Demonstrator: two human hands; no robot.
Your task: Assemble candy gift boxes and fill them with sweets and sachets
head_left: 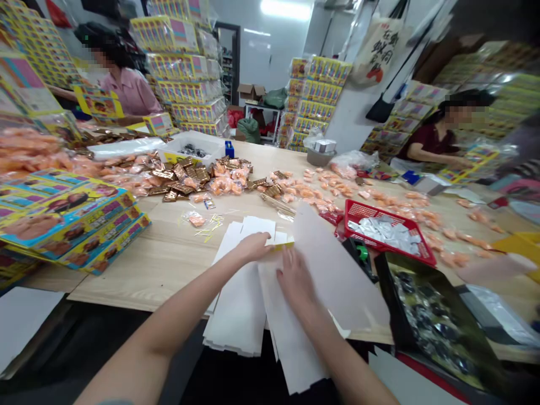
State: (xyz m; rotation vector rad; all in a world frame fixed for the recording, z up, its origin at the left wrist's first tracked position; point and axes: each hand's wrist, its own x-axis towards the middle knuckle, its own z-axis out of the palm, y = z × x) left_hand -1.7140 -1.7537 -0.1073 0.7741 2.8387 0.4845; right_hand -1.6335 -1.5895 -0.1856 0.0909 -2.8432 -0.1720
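Observation:
In front of me, flat white cardboard sheets lie stacked, overhanging the table's near edge. At the far end of the top sheets, my left hand has its fingers closed at a cardboard edge where a yellow strip shows; its fingertips are partly hidden. My right hand, slightly blurred, lies with fingers stretched out on a white cardboard sheet. Right beside it, a large white panel stands tilted up, its surface smeared by motion.
Colourful printed boxes are stacked at left. Brown packets, orange bagged pieces and thin sticks lie across the table. A red basket of silver packets and a dark tray stand at right. Two people work beyond.

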